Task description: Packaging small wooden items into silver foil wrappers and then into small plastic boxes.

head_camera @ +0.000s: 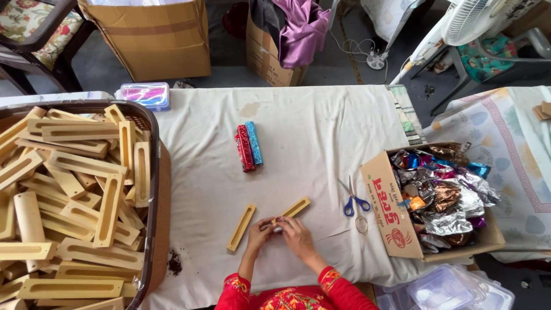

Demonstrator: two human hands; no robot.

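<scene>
— How many wooden pieces are out on the surface (310,132)?

— Two slotted wooden strips: one loose strip (241,228) lies just left of the hands, and the held strip (294,208) is at its near end pinched by the fingers (274,223) of the left hand (259,233) and the right hand (297,235), pressed together on it.

— And the rest?

— Too many to count in the wicker basket (155,189) at the left. Two foil-wrapped bars (248,146), one red, one blue, lie further up. One pair of blue scissors (356,202) sits between the hands and a cardboard box of foil wrappers (442,198).

— The room?

— White cloth covers the surface; beyond stand two cartons and a fan (468,23) on grey floor.
</scene>
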